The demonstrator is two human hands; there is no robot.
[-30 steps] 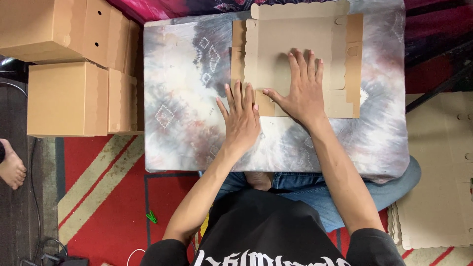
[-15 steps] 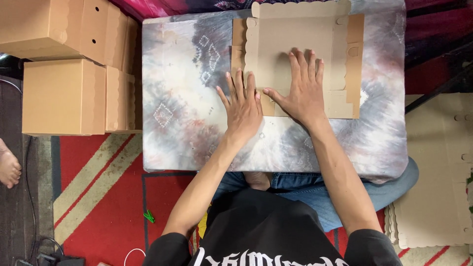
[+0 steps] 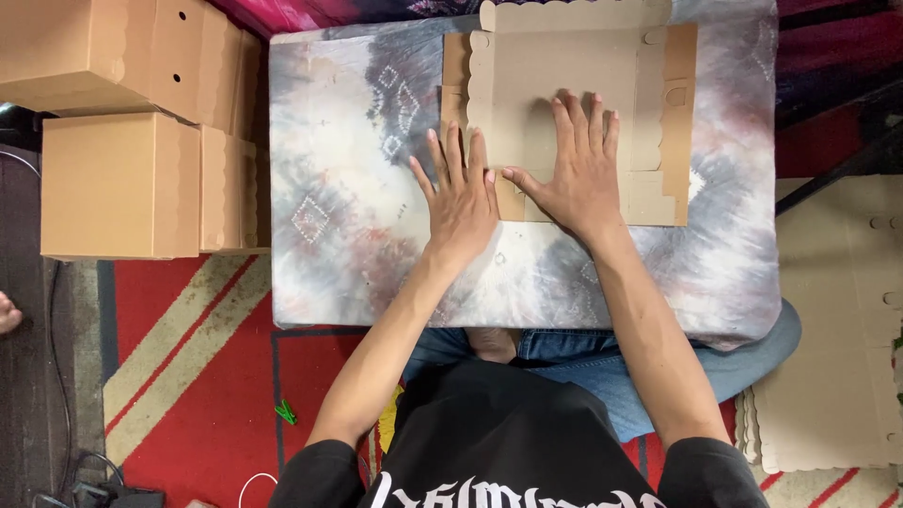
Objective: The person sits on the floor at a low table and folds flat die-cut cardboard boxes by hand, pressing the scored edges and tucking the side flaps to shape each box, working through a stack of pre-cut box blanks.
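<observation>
Both grips open: right hand (image 3: 576, 179) pressing flat on the cardboard sheet (image 3: 564, 85), left hand (image 3: 459, 202) flattening its near-left edge. Nothing is clamping the sheet; it is likely sliding on the table (image 3: 339, 216) cloth under uneven pressure, skewing the crease.

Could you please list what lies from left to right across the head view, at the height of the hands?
Assembled brown cardboard box → left hand → right hand → stack of flat beige cardboard sheets.

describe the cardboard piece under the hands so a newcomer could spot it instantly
Start at the low table draped in a grey and white tie-dye cloth. On its far right part lies a flat, unfolded cardboard blank, with the right hand pressed flat on it and the left hand at its left edge. Unlike the assembled boxes on the floor, it is flat with scalloped edges.
</observation>
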